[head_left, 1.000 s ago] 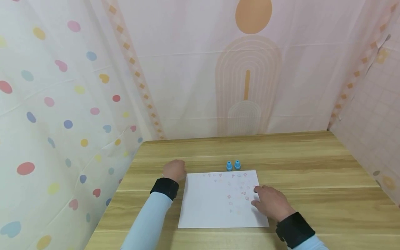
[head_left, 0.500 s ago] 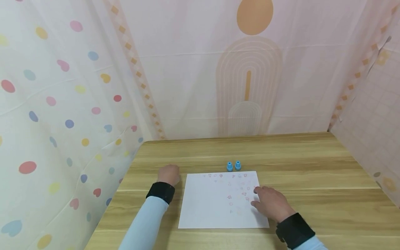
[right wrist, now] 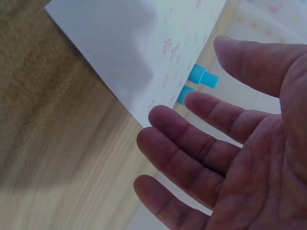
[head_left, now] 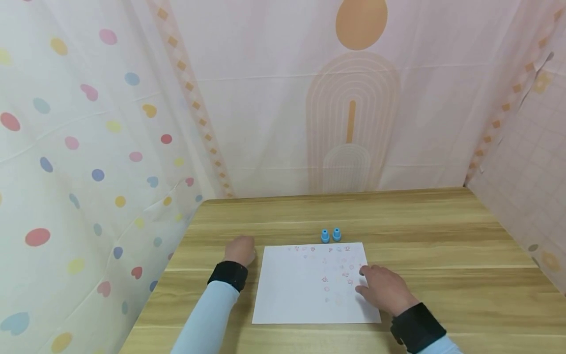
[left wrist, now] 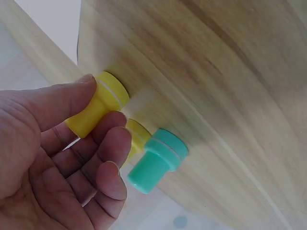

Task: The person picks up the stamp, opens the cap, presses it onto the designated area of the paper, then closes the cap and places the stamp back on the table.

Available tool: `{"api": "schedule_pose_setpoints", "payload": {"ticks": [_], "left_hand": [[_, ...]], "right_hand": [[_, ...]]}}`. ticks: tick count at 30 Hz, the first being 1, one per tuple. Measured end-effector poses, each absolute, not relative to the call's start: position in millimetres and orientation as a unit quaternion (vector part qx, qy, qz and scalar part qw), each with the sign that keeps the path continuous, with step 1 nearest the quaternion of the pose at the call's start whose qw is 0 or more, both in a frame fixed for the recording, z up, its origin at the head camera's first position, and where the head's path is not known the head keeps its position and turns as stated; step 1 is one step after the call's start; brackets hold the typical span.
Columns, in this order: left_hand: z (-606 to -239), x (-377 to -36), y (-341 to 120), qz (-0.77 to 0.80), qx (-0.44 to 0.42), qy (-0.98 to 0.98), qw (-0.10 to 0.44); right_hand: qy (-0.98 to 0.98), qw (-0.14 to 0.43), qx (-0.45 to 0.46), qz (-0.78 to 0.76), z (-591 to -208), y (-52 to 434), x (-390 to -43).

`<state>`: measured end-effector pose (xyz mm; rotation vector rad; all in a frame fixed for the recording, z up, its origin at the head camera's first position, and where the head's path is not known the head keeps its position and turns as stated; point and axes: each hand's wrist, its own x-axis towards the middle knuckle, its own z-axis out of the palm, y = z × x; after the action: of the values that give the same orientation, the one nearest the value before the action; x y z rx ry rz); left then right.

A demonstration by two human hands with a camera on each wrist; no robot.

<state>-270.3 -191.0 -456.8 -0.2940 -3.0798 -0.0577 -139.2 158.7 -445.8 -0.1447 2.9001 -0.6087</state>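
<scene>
The left hand (left wrist: 53, 158) pinches a yellow stamp (left wrist: 98, 104) between thumb and fingers, the stamp's flat end down on the wooden table (head_left: 420, 231). Just beside it stand a second yellow stamp (left wrist: 135, 139), partly hidden behind the fingers, and a teal stamp (left wrist: 156, 160) — both on the table, close together. In the head view this hand (head_left: 239, 249) sits left of a white sheet of paper (head_left: 296, 295), near its far left corner, and the stamps are hidden behind it.

The right hand (head_left: 383, 290) lies flat, fingers straight and spread, grasping nothing; it rests at the right edge of the paper, fingertips over the sheet. The wrist view shows the open palm (right wrist: 249, 158) above the table with the paper (right wrist: 124, 43) beyond the fingers.

The far half of the sheet carries small stamped marks (head_left: 342, 268) in faint red and pink, too small to read. Two blue stamps (head_left: 330, 235) stand side by side — nearly touching — just past the far edge of the paper. Both forearms wear pale blue sleeves (head_left: 208, 314) with black wrist bands (head_left: 229, 274). Patterned cloth (head_left: 97, 147) hangs around the table.
</scene>
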Motion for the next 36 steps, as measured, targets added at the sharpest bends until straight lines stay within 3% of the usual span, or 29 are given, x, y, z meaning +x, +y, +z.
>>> {"api": "schedule_pose_setpoints", "payload": {"ticks": [36], "left_hand": [[-439, -252, -137, -0.118, -0.119, -0.986, 0.019]], "right_hand": [[0.974, 0.070, -0.051, -0.208, -449, 157, -140]]}}
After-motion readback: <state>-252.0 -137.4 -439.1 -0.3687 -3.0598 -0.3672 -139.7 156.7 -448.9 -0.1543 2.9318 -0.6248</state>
